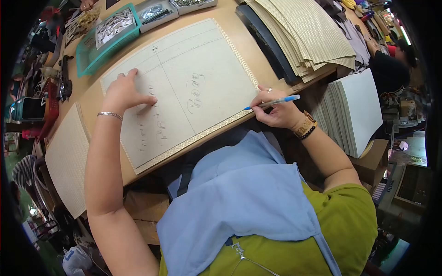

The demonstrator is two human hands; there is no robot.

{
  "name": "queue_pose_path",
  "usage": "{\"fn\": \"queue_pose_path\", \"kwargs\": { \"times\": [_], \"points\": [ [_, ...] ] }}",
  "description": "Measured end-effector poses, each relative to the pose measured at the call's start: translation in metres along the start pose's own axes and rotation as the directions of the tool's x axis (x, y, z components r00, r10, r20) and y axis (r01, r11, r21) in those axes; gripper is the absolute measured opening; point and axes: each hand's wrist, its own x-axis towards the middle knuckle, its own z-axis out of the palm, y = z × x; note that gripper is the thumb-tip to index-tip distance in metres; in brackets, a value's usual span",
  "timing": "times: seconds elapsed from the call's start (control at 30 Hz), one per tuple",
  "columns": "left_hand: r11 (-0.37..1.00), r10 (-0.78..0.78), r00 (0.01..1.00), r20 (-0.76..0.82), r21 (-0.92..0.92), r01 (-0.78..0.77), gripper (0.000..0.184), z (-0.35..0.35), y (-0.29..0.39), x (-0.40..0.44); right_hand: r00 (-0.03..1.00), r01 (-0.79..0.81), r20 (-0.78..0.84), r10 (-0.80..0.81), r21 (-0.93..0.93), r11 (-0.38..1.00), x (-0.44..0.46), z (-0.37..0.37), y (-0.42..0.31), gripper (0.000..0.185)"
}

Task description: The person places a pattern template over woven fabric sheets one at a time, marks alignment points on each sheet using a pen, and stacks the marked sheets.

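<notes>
A pale card template (pixel 175 119) with pencilled writing and ruled lines lies on top of a gold patterned sheet (pixel 237 53), whose woven-look border shows along the right and near edges. My left hand (pixel 126 94) rests on the template's left part, thumb and fingers spread. In my right hand (pixel 276 110) is a blue-capped ballpoint pen (pixel 281 100), gripped between thumb and fingers. Its blue tip meets the gold border near the template's lower right corner, at the table's front edge.
Gold patterned sheets (pixel 308 32) are stacked at the upper right on a dark board (pixel 267 43). A teal basket (pixel 108 39) with small pieces stands at the back left, beside grey trays (pixel 159 14). A thick stack of white sheets (pixel 350 112) sits right of the table.
</notes>
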Motion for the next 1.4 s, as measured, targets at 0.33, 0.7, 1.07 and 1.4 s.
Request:
{"fn": "queue_pose_path", "kwargs": {
  "times": [0.33,0.7,1.07,1.4],
  "points": [
    [1.0,-0.003,1.0,0.008,0.014,0.003,0.114,-0.001,0.0,0.001,0.993,-0.085,-0.083,0.083,-0.031,0.996,-0.01,-0.02,0.011,0.006],
    [1.0,0.013,1.0,-0.016,0.009,-0.013,0.113,0.001,-0.002,0.001,0.979,-0.198,-0.045,0.201,0.063,0.978,-0.013,-0.013,0.012,0.004],
    [0.999,0.042,0.998,-0.037,-0.003,-0.042,0.107,0.001,-0.004,0.0,0.967,-0.247,-0.05,0.248,0.038,0.968,-0.01,-0.017,0.013,0.004],
    [0.999,-0.026,0.998,0.049,0.021,0.025,0.112,-0.002,-0.001,0.001,0.998,-0.047,0.056,0.026,0.415,0.909,0.036,0.08,-0.045,0.004]
  ]
}}
